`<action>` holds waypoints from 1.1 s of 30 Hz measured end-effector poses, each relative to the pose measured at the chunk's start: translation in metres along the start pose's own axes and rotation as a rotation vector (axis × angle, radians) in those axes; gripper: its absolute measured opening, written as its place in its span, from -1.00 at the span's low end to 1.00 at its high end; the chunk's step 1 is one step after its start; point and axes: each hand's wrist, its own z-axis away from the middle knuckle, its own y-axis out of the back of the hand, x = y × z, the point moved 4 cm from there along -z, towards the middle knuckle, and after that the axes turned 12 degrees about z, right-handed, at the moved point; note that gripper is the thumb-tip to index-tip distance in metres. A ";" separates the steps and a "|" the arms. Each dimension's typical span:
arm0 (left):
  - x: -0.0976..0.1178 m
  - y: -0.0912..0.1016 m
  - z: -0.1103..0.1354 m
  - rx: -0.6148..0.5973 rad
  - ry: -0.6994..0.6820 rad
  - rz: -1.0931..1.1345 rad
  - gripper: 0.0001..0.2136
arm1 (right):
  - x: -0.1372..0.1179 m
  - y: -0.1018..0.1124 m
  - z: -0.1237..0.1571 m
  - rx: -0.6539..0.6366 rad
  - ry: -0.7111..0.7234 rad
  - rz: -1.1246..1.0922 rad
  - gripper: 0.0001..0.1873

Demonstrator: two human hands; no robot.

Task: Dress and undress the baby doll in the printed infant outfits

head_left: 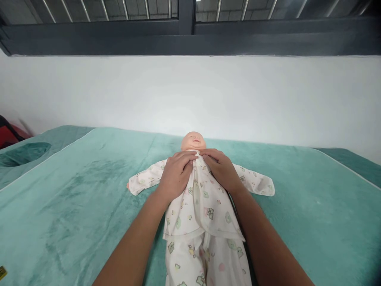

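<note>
A baby doll (194, 141) lies on its back, its head toward the wall and its arms spread out. It wears a white long-sleeved shirt (205, 202) printed with small animals, and matching trousers (184, 258). My left hand (177, 172) rests on the chest with its fingertips closed at the shirt's collar. From the other side my right hand (222, 169) pinches the collar edge, close to the left fingertips. The shirt's front flaps meet at the neck and part slightly lower down. My fingers partly hide the fastening there.
A teal plush cover (89, 190) spreads under the doll, with pale seams toward both sides. Behind it rises a white wall (119, 91) below a dark barred window frame (186, 37). A red and black item (8, 133) is at the far left.
</note>
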 end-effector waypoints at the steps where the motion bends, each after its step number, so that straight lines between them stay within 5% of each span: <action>1: 0.000 0.000 0.000 -0.005 -0.008 -0.023 -0.69 | -0.001 0.000 0.000 -0.012 0.011 0.011 -0.72; 14: 0.000 -0.001 0.000 0.005 0.025 -0.023 -0.71 | 0.001 -0.002 0.002 0.020 -0.045 0.040 -0.73; 19: -0.002 0.000 0.001 0.041 0.102 0.011 -0.75 | 0.001 -0.001 0.002 0.072 0.036 0.091 -0.73; 33: -0.003 -0.002 -0.001 0.023 0.085 0.051 -0.69 | 0.002 -0.008 -0.002 -0.131 0.114 0.174 -0.66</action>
